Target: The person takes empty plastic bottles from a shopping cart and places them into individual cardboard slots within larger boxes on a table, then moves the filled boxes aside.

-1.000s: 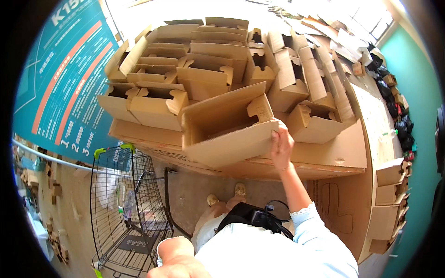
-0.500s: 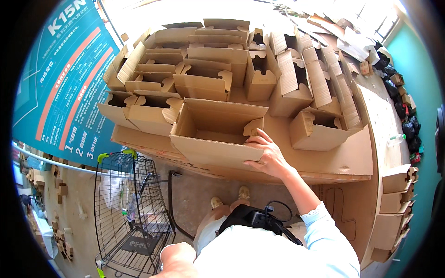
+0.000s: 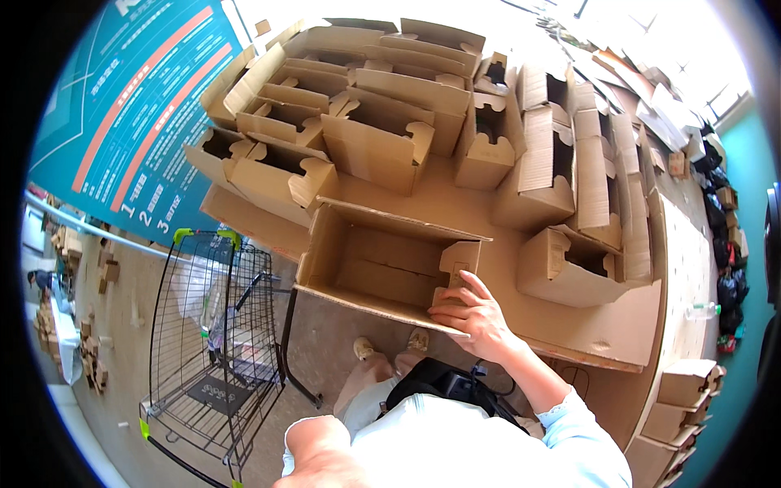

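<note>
An empty open-topped cardboard box (image 3: 370,272) is tilted toward me at the front edge of the cardboard-covered table (image 3: 537,321), so its inside shows. My right hand (image 3: 473,315) grips it at the right end, fingers over the flap and near wall. Of my left arm, only the part near the shoulder appears at the lower edge; my left hand is out of view. Behind the held box, several open cardboard boxes (image 3: 376,150) stand upright in rows. One more such box (image 3: 561,272) stands to the right of it.
A black wire shopping cart (image 3: 215,325) with green corners stands at the left, with plastic bags inside. Behind it hangs a teal printed banner (image 3: 114,122). Cardboard boxes (image 3: 675,415) are stacked at the lower right, and black bags (image 3: 722,236) line the right wall.
The held box has tipped toward me and come slightly nearer, showing more of its inside. My right hand has moved down with it. The whole view has turned a little.
</note>
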Available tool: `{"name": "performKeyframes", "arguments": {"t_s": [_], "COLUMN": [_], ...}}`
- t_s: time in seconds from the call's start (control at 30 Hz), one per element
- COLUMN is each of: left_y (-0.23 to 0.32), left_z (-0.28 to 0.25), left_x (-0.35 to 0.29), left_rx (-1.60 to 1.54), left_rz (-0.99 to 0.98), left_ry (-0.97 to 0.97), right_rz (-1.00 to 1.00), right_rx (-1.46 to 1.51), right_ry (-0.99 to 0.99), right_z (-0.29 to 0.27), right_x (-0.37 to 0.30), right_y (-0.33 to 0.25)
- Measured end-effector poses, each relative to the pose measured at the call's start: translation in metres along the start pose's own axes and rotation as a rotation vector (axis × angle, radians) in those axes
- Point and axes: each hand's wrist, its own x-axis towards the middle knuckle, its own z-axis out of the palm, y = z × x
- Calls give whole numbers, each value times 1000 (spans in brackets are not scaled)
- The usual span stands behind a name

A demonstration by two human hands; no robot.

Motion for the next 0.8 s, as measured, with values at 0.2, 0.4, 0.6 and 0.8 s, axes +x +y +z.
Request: {"name": "performKeyframes", "arguments": {"t_s": [0.2,0.4,0.6,0.8], "left_y": [31,98,235,345], "left_z": [-6,-71,-217,-454], "left_x": [-11,-30,-159,-459], "left_rx": [160,426,1579,1319], "left_rz": [43,155,-345,-1081], "left_ry": [48,-191,886,1489], "right_rz": [112,191,503,1131], "right_rx": [25,-57,-125,184], "right_ry": [93,172,278,428], "right_z": [-8,-2,18,12], "right_x": [18,23,-28,-46], "right_y": [0,-2,15,8]}}
